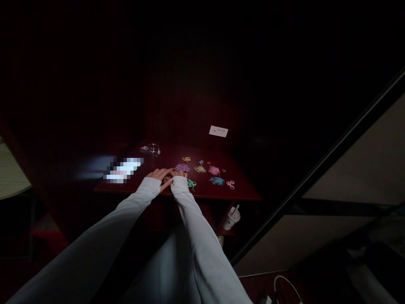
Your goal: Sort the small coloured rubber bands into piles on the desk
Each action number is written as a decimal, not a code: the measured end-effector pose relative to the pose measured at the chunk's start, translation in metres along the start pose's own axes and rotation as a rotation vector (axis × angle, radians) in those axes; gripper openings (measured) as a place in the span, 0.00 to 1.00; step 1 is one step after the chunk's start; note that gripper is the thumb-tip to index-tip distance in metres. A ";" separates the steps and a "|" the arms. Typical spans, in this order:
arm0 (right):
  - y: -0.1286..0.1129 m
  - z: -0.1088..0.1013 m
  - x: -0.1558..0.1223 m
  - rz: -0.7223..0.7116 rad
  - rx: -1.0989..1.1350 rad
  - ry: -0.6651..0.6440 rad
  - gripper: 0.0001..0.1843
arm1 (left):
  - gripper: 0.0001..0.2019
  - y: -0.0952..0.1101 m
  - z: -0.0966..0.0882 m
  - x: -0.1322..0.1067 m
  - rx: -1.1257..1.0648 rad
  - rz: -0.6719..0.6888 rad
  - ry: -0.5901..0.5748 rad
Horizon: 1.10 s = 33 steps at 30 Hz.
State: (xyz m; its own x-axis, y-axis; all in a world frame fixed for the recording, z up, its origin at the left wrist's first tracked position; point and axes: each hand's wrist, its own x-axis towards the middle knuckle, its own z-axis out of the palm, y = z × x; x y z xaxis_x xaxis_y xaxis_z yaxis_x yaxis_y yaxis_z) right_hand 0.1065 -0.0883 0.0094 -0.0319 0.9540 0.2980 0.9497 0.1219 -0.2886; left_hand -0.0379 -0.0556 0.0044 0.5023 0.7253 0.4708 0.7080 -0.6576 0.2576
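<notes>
My left hand (160, 174) rests at the table's front edge with its fingers stretched out toward the right. Beside it is my right hand (179, 173), its fingers mostly hidden behind the back of the hand. Just past the right hand lies a pile of purple elastic bands (182, 167). Green elastic bands (191, 184) lie close to the right wrist. Some small brownish bands (166, 180) show in part under the left hand. Farther right are piles of beige bands (200, 169), pink bands (214, 170) and blue bands (217, 181).
Yellow rings (186, 159), blue rings (201, 162) and pink rings (230, 184) lie around the piles. A clear jar (153, 149) stands at the back left. A bright, blurred screen (124, 169) lies left. A lidded cup with a straw (232, 218) stands below the tabletop.
</notes>
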 end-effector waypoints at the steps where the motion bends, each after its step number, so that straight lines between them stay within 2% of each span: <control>1: 0.000 0.000 0.001 0.007 0.007 -0.004 0.21 | 0.26 -0.001 0.001 0.000 0.000 0.016 -0.017; 5: 0.001 0.000 0.003 0.016 0.013 -0.005 0.17 | 0.23 -0.006 0.006 0.001 0.000 0.052 -0.033; 12: 0.005 0.001 -0.001 -0.016 0.003 0.021 0.16 | 0.18 -0.013 0.015 0.002 0.003 0.074 0.035; 17: 0.008 0.004 -0.005 -0.027 0.035 0.134 0.17 | 0.20 -0.011 0.017 0.002 -0.011 0.032 0.071; 20: 0.024 -0.006 -0.017 0.019 0.069 0.271 0.18 | 0.21 -0.009 0.017 0.002 -0.015 0.023 0.095; 23: 0.061 -0.029 -0.036 0.154 0.099 0.400 0.17 | 0.21 -0.008 0.017 0.003 -0.023 0.028 0.108; 25: 0.090 -0.044 -0.050 0.160 0.114 0.380 0.19 | 0.20 -0.007 0.018 0.003 -0.028 0.029 0.109; 28: 0.123 -0.056 -0.064 -0.037 0.143 0.245 0.25 | 0.20 -0.007 0.018 0.005 -0.028 0.023 0.104; 31: 0.131 -0.051 -0.064 -0.193 0.136 0.076 0.30 | 0.19 -0.007 0.020 0.005 -0.024 0.010 0.092; 33: 0.125 -0.039 -0.056 -0.229 0.121 0.029 0.29 | 0.18 -0.008 0.020 0.005 -0.019 0.009 0.085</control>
State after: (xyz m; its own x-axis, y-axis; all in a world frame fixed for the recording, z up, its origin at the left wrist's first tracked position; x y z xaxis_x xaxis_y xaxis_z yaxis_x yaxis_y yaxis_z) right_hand 0.2392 -0.1377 -0.0076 -0.2308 0.8898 0.3936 0.8745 0.3670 -0.3170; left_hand -0.0305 -0.0426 -0.0119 0.4639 0.7000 0.5429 0.6938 -0.6682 0.2688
